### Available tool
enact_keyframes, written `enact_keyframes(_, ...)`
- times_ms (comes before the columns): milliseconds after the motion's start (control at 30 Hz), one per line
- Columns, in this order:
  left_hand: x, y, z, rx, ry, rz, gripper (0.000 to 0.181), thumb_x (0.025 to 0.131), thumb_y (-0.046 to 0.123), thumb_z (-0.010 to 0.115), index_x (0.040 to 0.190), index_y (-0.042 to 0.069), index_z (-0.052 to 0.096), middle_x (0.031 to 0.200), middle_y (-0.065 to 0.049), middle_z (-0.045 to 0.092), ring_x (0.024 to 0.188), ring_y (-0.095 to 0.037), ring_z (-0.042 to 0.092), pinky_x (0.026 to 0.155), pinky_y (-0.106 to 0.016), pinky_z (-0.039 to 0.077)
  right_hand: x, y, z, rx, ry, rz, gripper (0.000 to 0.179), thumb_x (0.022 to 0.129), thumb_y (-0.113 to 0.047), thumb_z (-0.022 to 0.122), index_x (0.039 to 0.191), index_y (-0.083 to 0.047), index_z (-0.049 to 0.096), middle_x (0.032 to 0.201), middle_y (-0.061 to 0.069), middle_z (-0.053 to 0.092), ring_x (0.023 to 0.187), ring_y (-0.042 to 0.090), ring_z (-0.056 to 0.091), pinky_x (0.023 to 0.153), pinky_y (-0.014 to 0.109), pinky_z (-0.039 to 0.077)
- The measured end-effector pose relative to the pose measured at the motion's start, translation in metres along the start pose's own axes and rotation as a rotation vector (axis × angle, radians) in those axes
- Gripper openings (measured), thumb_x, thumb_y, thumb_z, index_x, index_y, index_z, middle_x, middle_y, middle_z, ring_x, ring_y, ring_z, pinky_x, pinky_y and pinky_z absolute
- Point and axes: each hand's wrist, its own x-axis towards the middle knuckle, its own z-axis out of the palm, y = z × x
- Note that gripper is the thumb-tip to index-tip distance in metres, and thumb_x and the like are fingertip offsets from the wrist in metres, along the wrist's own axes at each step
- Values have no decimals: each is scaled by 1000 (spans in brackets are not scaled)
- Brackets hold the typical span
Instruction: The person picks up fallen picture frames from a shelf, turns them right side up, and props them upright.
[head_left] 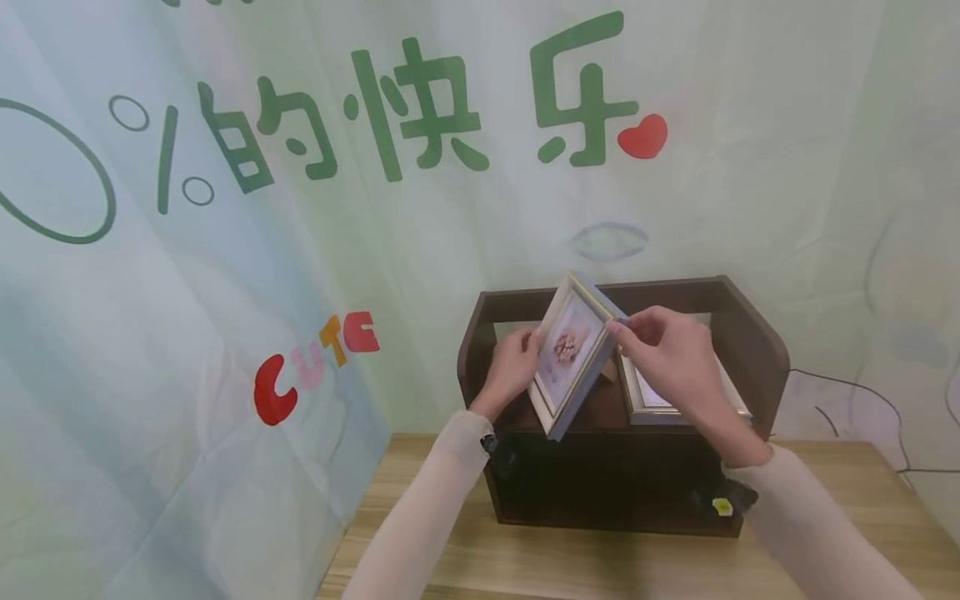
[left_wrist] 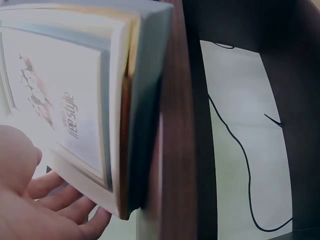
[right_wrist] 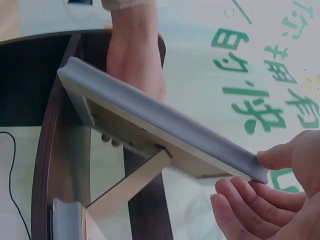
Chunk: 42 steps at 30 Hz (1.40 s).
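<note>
A picture frame (head_left: 551,392) with a pale border, a floral print and grey-blue sides is tilted over the dark brown desktop shelf (head_left: 759,358). My left hand (head_left: 512,371) grips its left edge, with fingertips showing behind it in the right wrist view. At the upper right corner, my right hand (head_left: 678,354) pinches the frame between thumb and fingers. From the back of it juts a propped-out stand leg (right_wrist: 131,181), seen in the right wrist view. A second picture frame (head_left: 651,417) leans in the shelf's right half, partly hidden by my right hand.
The shelf stands on a light wooden table (head_left: 442,550) and has a dark open lower compartment (head_left: 607,479). Behind it hangs a printed cloth (head_left: 450,225) with green characters. A thin black cable (head_left: 862,382) runs along the cloth at the right.
</note>
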Motion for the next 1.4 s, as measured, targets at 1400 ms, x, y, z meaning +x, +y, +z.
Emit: enact_keyframes(1400, -80, -16, -1, 131, 457, 128, 35, 105, 3, 56, 136, -12, 63, 128, -31, 71, 118, -41, 71, 96, -52, 61, 81, 21, 43, 247, -177, 172, 39, 103, -22, 67, 134, 1, 68, 133, 24, 72, 112, 36, 77, 88, 37, 64)
